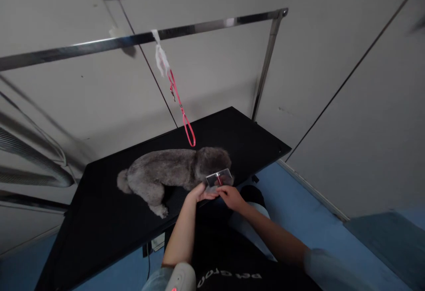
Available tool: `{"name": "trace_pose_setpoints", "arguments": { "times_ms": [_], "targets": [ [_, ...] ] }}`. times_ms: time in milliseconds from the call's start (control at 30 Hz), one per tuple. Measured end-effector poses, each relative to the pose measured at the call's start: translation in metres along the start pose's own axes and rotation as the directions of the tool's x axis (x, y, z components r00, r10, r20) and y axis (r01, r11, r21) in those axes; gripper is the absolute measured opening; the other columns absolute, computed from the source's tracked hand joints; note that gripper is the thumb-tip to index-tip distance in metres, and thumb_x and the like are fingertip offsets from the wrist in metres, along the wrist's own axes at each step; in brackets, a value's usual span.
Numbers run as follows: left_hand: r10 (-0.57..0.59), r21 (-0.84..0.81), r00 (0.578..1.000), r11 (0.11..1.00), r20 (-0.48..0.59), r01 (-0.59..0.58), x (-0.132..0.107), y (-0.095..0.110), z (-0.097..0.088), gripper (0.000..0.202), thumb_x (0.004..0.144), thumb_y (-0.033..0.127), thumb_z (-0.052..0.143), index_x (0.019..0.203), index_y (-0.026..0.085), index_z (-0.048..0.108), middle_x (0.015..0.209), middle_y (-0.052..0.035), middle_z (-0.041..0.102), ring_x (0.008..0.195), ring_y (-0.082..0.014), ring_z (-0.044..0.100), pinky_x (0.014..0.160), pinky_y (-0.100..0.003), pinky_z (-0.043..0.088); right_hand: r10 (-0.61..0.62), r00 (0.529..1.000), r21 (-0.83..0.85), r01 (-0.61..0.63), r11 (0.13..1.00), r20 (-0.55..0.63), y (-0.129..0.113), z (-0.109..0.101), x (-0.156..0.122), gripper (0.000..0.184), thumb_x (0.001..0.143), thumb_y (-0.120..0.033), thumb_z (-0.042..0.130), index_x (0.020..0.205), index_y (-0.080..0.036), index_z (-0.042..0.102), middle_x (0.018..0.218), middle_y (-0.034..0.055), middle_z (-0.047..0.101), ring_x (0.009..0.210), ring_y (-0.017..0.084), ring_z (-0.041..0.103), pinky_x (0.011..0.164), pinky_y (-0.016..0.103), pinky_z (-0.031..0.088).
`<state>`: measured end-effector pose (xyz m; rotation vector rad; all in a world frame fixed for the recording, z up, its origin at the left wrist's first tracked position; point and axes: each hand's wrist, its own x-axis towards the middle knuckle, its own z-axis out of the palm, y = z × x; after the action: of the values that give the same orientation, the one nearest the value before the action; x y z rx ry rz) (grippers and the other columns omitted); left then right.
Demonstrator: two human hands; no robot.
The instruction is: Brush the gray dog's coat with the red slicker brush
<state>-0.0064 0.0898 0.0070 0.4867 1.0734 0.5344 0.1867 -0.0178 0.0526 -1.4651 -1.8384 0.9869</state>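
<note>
- The right hand's (pixel 233 197) fingertips are bunched together at the base of the red handle of a slicker brush (pixel 219 177) and seem to pinch it. They are too small to make out finger by finger.
- The left hand's (pixel 199 192) fingers curl up to the brush's lower edge, with the thumb stretched toward the right hand. Whether they grip the brush or only touch it cannot be told.
- The brush is held flat-faced and slightly tilted, just above both hands and right against the head of a grey curly dog (pixel 166 171).
- The two hands nearly meet below the brush. The left forearm is bare and rises almost straight from the bottom edge. The right forearm comes in at a slant from the lower right, with a pale sleeve at its upper end.
- The dog lies on its side on a black table (pixel 252 140), head toward the hands and tail to the left.
- A pink leash (pixel 186 122) hangs by a white cloth strip (pixel 161 58) from a metal bar (pixel 99 43) over the table, its loop ending just above the dog's neck.
- White lettering on the person's dark apron (pixel 226 255), seen upside down, seems to read "pet groo"; the rest is unclear.
- A white device (pixel 181 278) with a small red light sits at the bottom edge, beside the left elbow.
</note>
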Motion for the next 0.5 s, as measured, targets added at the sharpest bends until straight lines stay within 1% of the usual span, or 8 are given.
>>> {"name": "trace_pose_setpoints", "arguments": {
  "times_ms": [67,100,200,267,333,400,433,500],
  "targets": [
    [0.088,0.083,0.986,0.994,-0.143,-0.076,-0.018,0.004,-0.016,0.028,0.084,0.037,0.058,0.076,0.012,0.065,0.057,-0.0068,0.066,0.060,-0.0189,0.064,0.062,-0.027,0.048,0.032,0.984,-0.116,-0.011,0.993,0.175,0.006,-0.013,-0.003,0.028,0.078,-0.013,0.047,0.082,-0.017,0.074,0.086,0.0057,0.074,0.082,0.018,0.065,0.077,0.027,0.046],
    [0.195,0.131,0.953,0.977,-0.231,-0.168,-0.025,0.005,-0.022,0.027,0.083,0.036,0.059,0.073,0.012,0.065,0.058,-0.0054,0.066,0.059,-0.0163,0.063,0.060,-0.024,0.046,0.070,0.954,-0.154,-0.026,0.988,0.291,0.010,-0.016,-0.011,0.026,0.075,-0.012,0.049,0.076,-0.018,0.075,0.077,0.0044,0.073,0.072,0.017,0.064,0.070,0.025,0.046],
    [0.298,0.129,0.914,0.954,-0.275,-0.272,-0.030,0.007,-0.019,0.023,0.082,0.032,0.061,0.075,0.011,0.066,0.071,-0.0077,0.070,0.064,-0.0140,0.063,0.062,-0.022,0.044,0.106,0.845,-0.161,-0.023,0.987,0.523,0.010,-0.019,-0.028,0.020,0.070,-0.013,0.055,0.068,-0.019,0.074,0.058,-0.0001,0.068,0.052,0.013,0.058,0.053,0.022,0.041],
    [0.260,0.063,0.936,0.966,-0.238,-0.252,-0.019,0.006,-0.003,0.022,0.084,0.029,0.058,0.074,0.011,0.064,0.070,-0.0080,0.069,0.064,-0.0137,0.063,0.064,-0.022,0.045,0.028,0.888,-0.113,0.027,0.993,0.460,-0.004,-0.018,-0.019,0.022,0.074,-0.017,0.054,0.074,-0.020,0.075,0.063,-0.0002,0.070,0.056,0.014,0.060,0.056,0.022,0.042],
    [0.243,0.003,0.948,0.969,-0.206,-0.248,-0.003,0.003,0.014,0.023,0.087,0.027,0.052,0.071,0.013,0.060,0.064,-0.0047,0.066,0.060,-0.0121,0.062,0.065,-0.022,0.047,-0.038,0.969,-0.110,0.067,0.992,0.244,-0.016,-0.016,-0.001,0.028,0.080,-0.018,0.048,0.085,-0.020,0.076,0.082,0.0025,0.074,0.073,0.016,0.065,0.070,0.024,0.046],
    [0.238,-0.051,0.957,0.967,-0.166,-0.249,0.011,0.000,0.026,0.023,0.088,0.023,0.048,0.069,0.014,0.057,0.060,-0.0022,0.063,0.056,-0.0109,0.060,0.065,-0.022,0.049,-0.021,0.993,-0.169,0.041,0.985,0.119,-0.016,-0.012,0.006,0.031,0.081,-0.015,0.046,0.090,-0.019,0.075,0.091,0.0048,0.074,0.082,0.018,0.065,0.078,0.026,0.046],
    [0.236,-0.071,0.961,0.966,-0.143,-0.247,0.015,-0.001,0.029,0.021,0.087,0.020,0.048,0.070,0.014,0.057,0.060,-0.0021,0.063,0.056,-0.0109,0.060,0.066,-0.022,0.049,0.016,0.991,-0.201,0.011,0.980,0.133,-0.013,-0.008,0.002,0.030,0.079,-0.014,0.047,0.087,-0.018,0.075,0.088,0.0051,0.074,0.079,0.017,0.065,0.076,0.026,0.046],
    [0.228,-0.103,0.969,0.966,-0.093,-0.237,0.021,-0.002,0.029,0.015,0.085,0.015,0.048,0.075,0.013,0.059,0.065,-0.0034,0.065,0.059,-0.0116,0.062,0.068,-0.023,0.051,0.098,0.947,-0.226,-0.027,0.974,0.307,-0.004,-0.001,-0.016,0.026,0.075,-0.012,0.050,0.076,-0.016,0.076,0.071,0.0031,0.072,0.065,0.015,0.063,0.064,0.023,0.045]
  ]
}}
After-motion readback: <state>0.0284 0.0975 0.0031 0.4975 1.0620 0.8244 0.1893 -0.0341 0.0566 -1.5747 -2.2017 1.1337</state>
